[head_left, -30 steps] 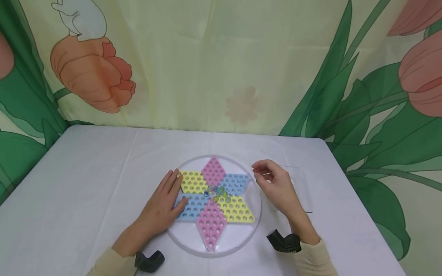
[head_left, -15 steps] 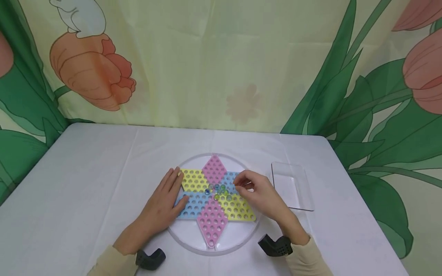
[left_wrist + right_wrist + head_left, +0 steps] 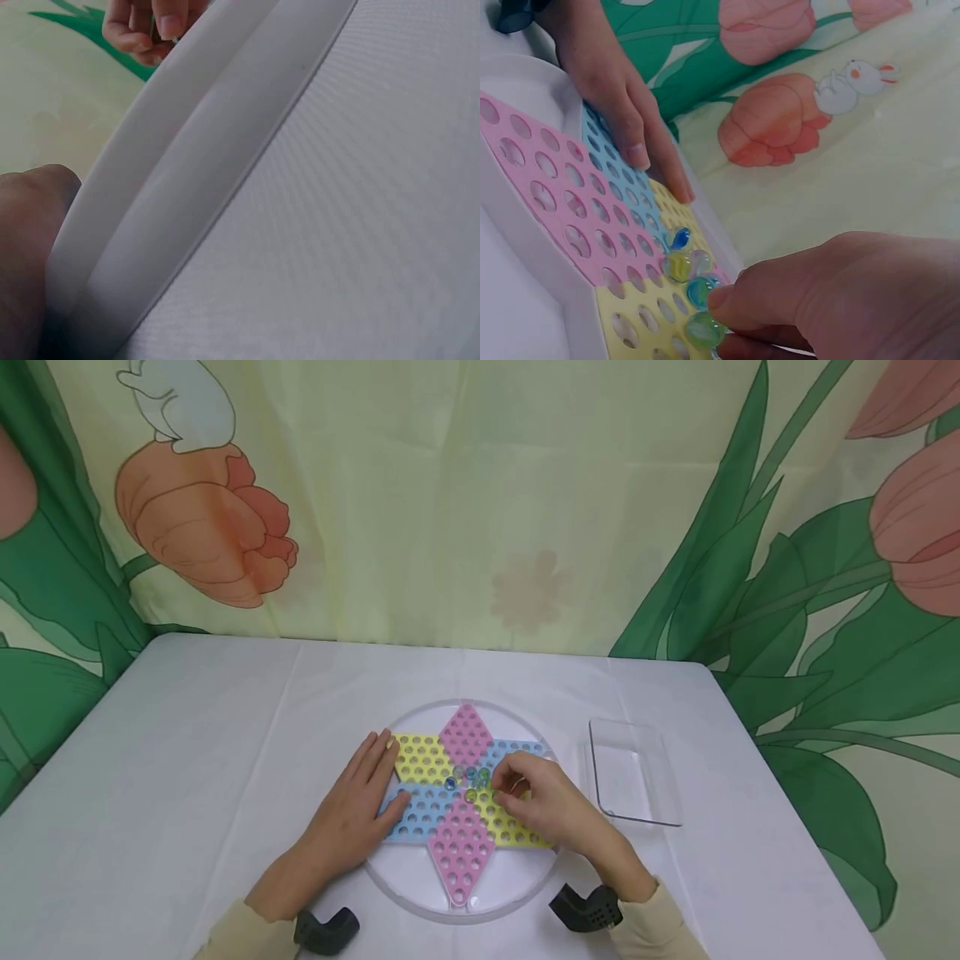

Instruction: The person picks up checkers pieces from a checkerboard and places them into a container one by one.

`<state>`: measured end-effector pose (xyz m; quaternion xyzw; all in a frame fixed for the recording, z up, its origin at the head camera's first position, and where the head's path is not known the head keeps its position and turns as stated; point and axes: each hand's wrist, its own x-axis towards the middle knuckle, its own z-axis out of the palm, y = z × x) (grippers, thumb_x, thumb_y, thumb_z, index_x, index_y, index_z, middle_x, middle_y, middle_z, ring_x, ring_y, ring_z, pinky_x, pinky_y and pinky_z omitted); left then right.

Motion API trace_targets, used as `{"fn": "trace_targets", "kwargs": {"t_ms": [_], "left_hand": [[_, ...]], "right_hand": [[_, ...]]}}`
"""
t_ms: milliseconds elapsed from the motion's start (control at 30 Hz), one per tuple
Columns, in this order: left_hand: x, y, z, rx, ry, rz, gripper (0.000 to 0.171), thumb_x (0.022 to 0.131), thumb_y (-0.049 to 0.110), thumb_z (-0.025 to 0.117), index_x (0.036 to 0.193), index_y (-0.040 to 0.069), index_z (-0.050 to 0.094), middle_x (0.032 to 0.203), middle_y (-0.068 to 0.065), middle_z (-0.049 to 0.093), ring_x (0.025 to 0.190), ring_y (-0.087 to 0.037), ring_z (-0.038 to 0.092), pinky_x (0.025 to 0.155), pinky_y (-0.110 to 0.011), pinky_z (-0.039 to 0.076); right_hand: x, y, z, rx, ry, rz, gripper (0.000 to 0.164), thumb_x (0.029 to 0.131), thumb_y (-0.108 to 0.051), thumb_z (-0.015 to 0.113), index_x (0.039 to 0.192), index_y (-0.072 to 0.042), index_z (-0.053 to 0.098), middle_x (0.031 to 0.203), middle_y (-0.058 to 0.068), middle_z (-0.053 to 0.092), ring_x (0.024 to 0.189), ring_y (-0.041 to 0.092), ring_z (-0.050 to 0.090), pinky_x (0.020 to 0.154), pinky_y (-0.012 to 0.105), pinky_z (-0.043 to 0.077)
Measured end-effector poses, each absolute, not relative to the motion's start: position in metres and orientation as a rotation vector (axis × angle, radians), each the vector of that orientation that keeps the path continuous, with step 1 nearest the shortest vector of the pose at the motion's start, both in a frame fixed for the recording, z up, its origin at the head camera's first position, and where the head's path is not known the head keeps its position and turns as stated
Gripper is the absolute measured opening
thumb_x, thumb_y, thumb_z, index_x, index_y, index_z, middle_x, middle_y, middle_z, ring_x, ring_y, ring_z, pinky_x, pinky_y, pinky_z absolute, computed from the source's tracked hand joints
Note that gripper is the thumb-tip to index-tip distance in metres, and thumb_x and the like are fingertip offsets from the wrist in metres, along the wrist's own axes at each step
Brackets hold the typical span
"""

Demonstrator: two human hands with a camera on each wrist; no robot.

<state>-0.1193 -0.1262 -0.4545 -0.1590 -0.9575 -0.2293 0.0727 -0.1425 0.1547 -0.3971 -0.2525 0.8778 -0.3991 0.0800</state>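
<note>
rests left hand [image 3: 348, 814] on star-patterned board [image 3: 517, 872], holds right hand [image 3: 547, 802] at central marbles [image 3: 471, 773], left of clear tray [image 3: 662, 777].

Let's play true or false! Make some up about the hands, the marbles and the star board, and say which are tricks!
1. The left hand rests on the star board. True.
2. The clear box is on top of the star board. False: it is on the white table beside it.
3. The marbles are near the middle of the star board. True.
4. The right hand is inside the clear box. False: it is over the star board, by the marbles.
5. The sleeves are red. False: they are beige.
</note>
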Motion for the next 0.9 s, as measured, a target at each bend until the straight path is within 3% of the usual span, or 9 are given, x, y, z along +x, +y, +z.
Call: {"fn": "trace_targets", "kwargs": {"t_ms": [900], "left_hand": [[-0.117, -0.126, -0.454, -0.467, -2.884, -0.689, 0.072, 0.097, 0.035, 0.057, 0.154, -0.001, 0.030, 0.165, -0.016, 0.019, 0.154, -0.035, 0.015, 0.122, -0.053, 0.024]], "right_hand": [[-0.139, 0.145, -0.406, -0.860, 2.767, -1.115, 0.022, 0.080, 0.008, 0.066, 0.081, -0.012, 0.059, 0.084, 0.000, 0.057, 0.078, 0.012, 0.055, 0.068, 0.020, 0.053]]}}
